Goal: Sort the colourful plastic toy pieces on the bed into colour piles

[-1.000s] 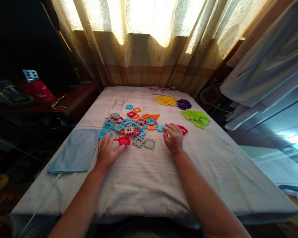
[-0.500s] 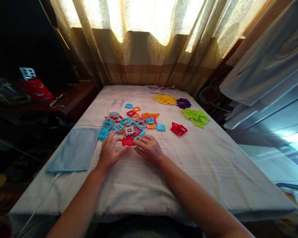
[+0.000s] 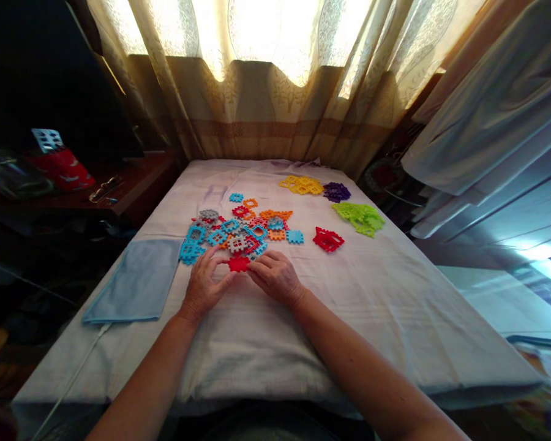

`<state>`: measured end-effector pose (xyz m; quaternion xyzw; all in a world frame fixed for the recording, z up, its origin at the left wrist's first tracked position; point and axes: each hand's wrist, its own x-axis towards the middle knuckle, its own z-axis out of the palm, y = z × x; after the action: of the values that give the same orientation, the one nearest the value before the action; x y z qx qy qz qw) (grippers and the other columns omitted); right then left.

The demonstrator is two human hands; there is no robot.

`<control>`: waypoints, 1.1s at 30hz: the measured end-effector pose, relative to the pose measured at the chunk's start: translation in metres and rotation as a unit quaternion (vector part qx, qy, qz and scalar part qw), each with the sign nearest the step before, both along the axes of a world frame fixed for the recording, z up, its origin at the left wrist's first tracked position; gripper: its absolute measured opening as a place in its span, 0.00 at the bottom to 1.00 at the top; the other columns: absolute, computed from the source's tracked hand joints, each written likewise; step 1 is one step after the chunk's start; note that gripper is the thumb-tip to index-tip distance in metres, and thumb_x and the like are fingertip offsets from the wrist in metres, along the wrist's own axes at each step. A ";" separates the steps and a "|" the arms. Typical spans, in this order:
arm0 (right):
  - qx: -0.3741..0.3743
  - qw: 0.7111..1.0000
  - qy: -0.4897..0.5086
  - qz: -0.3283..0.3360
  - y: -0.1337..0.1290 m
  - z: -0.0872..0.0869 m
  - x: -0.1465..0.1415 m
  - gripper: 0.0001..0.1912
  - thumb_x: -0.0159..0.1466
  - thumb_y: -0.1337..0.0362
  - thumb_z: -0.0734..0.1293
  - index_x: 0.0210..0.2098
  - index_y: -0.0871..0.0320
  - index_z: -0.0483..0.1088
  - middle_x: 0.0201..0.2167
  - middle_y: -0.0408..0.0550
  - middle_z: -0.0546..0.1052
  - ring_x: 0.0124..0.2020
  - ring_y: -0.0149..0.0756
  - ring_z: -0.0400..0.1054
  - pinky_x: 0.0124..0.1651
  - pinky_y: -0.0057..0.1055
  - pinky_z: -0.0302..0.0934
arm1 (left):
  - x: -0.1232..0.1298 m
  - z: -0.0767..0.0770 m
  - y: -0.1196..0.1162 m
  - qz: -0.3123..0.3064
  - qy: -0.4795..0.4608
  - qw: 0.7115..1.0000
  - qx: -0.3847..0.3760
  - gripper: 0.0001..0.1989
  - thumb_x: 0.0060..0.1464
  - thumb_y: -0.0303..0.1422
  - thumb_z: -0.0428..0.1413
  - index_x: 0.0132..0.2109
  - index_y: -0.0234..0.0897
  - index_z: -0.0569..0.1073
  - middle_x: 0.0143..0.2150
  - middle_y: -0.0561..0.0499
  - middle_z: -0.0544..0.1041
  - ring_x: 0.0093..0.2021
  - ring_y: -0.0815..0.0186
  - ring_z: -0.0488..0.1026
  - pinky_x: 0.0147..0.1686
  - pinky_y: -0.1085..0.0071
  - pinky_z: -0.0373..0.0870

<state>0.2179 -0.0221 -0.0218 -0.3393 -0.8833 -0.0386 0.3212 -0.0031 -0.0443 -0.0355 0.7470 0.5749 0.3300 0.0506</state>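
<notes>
A red toothed-edge plastic building piece (image 3: 239,264) is between my two hands at the near side of a mixed heap. My right hand (image 3: 275,275) pinches its right edge with thumb and fingers. On the left edge, my left hand (image 3: 205,283) holds it with curved index finger and thumb. Beyond my hands spreads the heap of interlocking pieces in blue, grey, orange and red; a grey piece (image 3: 237,244) and a blue piece (image 3: 217,237) lie nearest. A light blue solid square (image 3: 294,236) sits at the heap's right.
Sorted piles lie to the right: red pieces (image 3: 329,239), green (image 3: 359,218), purple (image 3: 337,192) and yellow (image 3: 302,184). A folded light blue cloth (image 3: 133,282) with a white cable is at the left of the sheet-covered table (image 3: 376,331). Curtains (image 3: 257,104) hang behind.
The view has shifted slightly. The red piece stays between my hands and appears slightly turned or tilted; my fingers have barely moved.
</notes>
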 end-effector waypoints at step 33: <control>0.015 0.914 0.176 -0.366 0.046 -0.026 0.122 0.13 0.64 0.60 0.62 0.35 0.57 0.78 0.33 0.53 0.80 0.38 0.42 0.70 0.47 0.36 0.62 | 0.016 -0.006 0.015 -0.002 0.167 0.985 -0.028 0.24 0.64 0.44 0.47 0.63 0.42 0.69 0.68 0.44 0.65 0.70 0.48 0.56 0.67 0.39 0.43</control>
<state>0.3398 0.0240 -0.0480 -0.6353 -0.6258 -0.1059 0.4399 0.0133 -0.0297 -0.0412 0.7909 0.5832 0.1838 -0.0245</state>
